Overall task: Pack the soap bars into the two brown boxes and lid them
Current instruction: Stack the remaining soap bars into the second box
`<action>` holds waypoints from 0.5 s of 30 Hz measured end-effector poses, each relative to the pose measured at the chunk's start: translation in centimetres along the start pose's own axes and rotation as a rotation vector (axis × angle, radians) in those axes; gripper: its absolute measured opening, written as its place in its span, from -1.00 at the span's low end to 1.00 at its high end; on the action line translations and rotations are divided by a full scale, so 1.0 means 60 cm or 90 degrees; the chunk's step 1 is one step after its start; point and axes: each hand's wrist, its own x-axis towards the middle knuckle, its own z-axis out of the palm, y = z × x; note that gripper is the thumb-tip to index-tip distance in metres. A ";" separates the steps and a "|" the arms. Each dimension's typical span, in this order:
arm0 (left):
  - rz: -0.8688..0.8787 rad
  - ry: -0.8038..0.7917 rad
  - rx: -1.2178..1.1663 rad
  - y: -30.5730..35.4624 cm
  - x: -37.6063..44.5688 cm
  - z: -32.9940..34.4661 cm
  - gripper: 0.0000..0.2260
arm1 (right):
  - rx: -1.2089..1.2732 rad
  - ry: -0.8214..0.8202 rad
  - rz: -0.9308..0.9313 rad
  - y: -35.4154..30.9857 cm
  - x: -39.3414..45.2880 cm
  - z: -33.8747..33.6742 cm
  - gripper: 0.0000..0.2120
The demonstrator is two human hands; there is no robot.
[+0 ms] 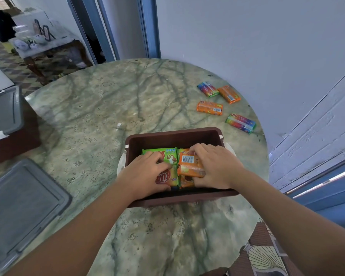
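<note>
An open brown box (173, 134) stands on the round marble table, holding several wrapped soap bars. Both my hands reach inside it. My left hand (145, 174) presses flat on a green soap bar (167, 177) at the near left of the box. My right hand (215, 166) grips an orange soap bar (189, 165) lying on top of the others on the right. Another green bar (163, 153) lies at the far left inside. Several loose bars, orange (209, 108) and rainbow-coloured (240, 122), lie on the table at the far right. A second brown box (12, 142) with a grey lid (3, 112) stands at the left edge.
A loose grey lid (22, 206) lies at the near left of the table. The table (108, 108) stands against a white wall with a blue door frame. A side table with ornaments stands in the room beyond on the far left.
</note>
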 end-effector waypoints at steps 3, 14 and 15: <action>-0.010 -0.005 -0.005 -0.001 0.002 -0.001 -0.36 | 0.060 0.023 0.018 -0.004 -0.003 -0.002 -0.44; -0.025 0.000 -0.011 0.004 0.000 -0.004 -0.36 | 0.196 -0.024 0.119 0.005 -0.003 -0.006 -0.62; -0.027 -0.003 -0.008 0.005 -0.002 -0.003 -0.37 | 0.198 -0.030 0.122 0.004 -0.004 -0.009 -0.62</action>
